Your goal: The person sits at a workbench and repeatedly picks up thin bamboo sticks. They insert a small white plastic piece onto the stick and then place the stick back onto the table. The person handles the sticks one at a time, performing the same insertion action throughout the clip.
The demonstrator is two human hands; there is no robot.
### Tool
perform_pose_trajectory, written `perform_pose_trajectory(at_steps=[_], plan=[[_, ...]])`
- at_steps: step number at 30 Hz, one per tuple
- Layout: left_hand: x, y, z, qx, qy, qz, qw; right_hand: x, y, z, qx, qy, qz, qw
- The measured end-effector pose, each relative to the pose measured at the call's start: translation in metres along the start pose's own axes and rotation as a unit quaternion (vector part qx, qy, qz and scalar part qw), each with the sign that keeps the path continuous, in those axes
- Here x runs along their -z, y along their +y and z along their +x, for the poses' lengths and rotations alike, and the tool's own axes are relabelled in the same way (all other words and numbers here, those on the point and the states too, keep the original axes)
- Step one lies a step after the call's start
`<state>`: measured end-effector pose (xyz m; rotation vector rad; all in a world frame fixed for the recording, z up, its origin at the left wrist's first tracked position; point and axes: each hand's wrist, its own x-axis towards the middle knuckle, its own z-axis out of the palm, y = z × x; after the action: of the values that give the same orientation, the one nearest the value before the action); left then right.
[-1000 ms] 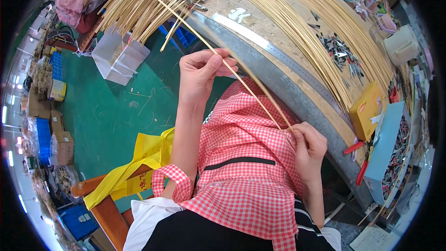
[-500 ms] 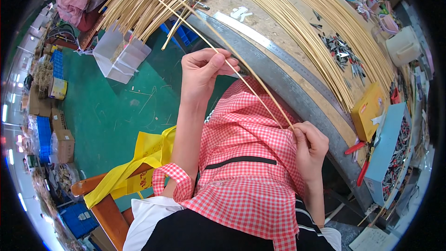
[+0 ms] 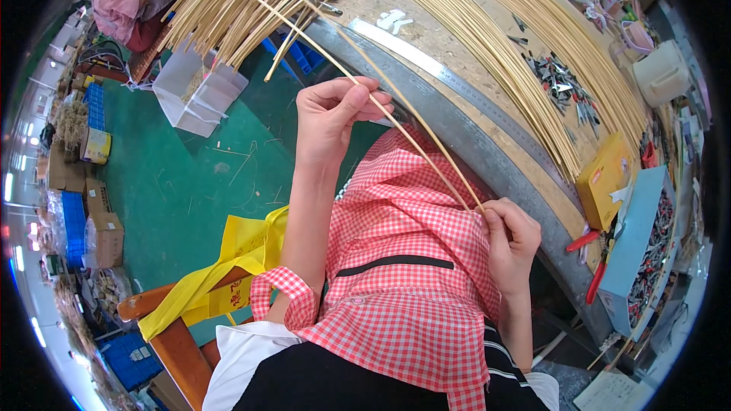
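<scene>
Two long, thin, straw-coloured bamboo strips run side by side from the upper left down to my lap. My left hand [image 3: 337, 113] pinches one bamboo strip [image 3: 415, 146] between thumb and fingers, and its lower end lies just left of my right hand. The second bamboo strip [image 3: 426, 125] bows above it, its end pinched by the thumb and forefinger of my right hand [image 3: 512, 237]. Both strips pass over the bench edge, and their far ends reach toward a bundle of similar strips [image 3: 228, 23]. Beneath my hands is a red-and-white checked apron [image 3: 403, 236].
A bench edged with grey metal [image 3: 457, 125] holds a steel ruler [image 3: 396, 44], strip rows [image 3: 495, 53], a heap of clips [image 3: 563, 87] and a yellow box [image 3: 601, 183]. A blue box of clips [image 3: 636, 243] stands right. Another person [image 3: 122, 4] sits far left.
The lower end of the strip in my left hand has drawn slightly away from my right hand, widening the gap between the two strips. My right hand has shifted very slightly right.
</scene>
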<state>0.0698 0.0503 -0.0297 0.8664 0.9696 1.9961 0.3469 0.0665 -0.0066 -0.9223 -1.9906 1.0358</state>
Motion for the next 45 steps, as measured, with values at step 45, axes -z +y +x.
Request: perform_pose_trajectory(at_steps=[45], plan=[[-0.002, 0.006, -0.005, -0.001, -0.024, 0.035, 0.999, 0.049, 0.080, 0.133, 0.067, 0.020, -0.509, 0.858]])
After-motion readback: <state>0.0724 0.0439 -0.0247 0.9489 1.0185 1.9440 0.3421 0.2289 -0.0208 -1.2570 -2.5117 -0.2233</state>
